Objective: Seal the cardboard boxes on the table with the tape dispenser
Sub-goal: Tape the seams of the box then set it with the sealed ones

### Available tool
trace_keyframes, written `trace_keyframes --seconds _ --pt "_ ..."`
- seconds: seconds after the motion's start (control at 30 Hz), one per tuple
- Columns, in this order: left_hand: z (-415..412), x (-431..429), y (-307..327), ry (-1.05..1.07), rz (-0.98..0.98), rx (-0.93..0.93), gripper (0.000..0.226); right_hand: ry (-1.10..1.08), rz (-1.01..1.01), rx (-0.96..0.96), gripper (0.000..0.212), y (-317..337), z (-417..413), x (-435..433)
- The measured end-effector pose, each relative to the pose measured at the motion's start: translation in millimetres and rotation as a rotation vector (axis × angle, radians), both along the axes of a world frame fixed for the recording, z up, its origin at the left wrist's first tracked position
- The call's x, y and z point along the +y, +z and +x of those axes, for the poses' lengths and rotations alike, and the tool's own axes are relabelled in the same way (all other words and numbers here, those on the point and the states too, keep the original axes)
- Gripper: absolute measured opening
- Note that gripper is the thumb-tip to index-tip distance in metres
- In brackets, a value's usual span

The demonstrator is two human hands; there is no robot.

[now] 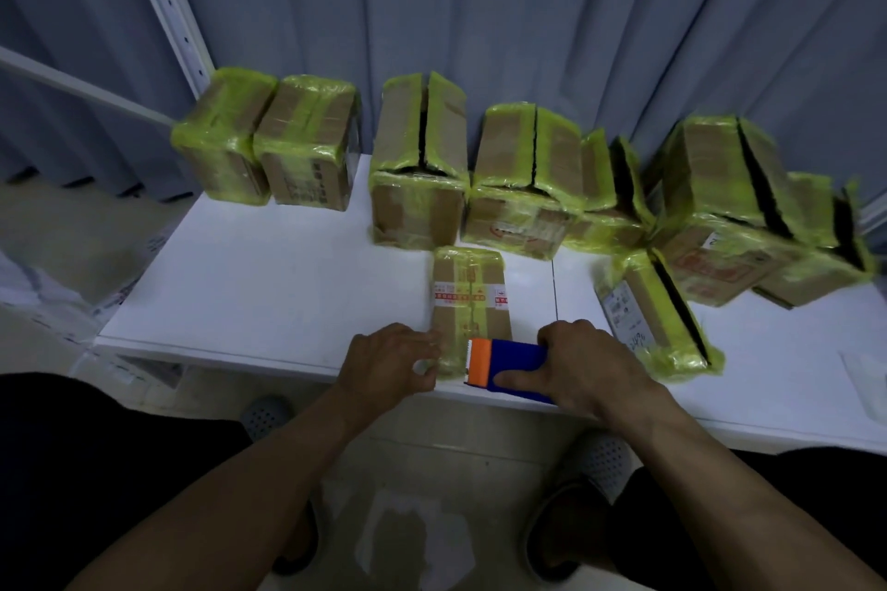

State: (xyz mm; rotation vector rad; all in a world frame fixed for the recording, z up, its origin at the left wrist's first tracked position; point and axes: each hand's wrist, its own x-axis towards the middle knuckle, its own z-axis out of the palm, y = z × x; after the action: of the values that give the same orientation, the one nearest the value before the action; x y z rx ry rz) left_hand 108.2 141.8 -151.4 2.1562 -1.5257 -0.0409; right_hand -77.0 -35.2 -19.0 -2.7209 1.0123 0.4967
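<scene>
Blue-and-orange dispenser (504, 362) sits clasped in the right grip (583, 365) — orange end on the near end of the box (470, 298), at the table (264, 283) edge; left grip (389, 358) clasps its left side.

Dim, bluish overhead light (soft blur throughout), strong wide-angle bending at edges.

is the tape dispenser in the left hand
No, the right hand grips the tape dispenser; the left hand holds the small box.
</scene>
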Motion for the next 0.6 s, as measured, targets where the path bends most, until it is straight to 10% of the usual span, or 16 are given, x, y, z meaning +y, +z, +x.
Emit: trace_keyframes --seconds 0.6 --pt "-18.4 -14.0 -3.9 -0.207 0.044 -0.126 0.053 0.011 0.002 0.031 0.068 -21.4 -2.7 -5.2"
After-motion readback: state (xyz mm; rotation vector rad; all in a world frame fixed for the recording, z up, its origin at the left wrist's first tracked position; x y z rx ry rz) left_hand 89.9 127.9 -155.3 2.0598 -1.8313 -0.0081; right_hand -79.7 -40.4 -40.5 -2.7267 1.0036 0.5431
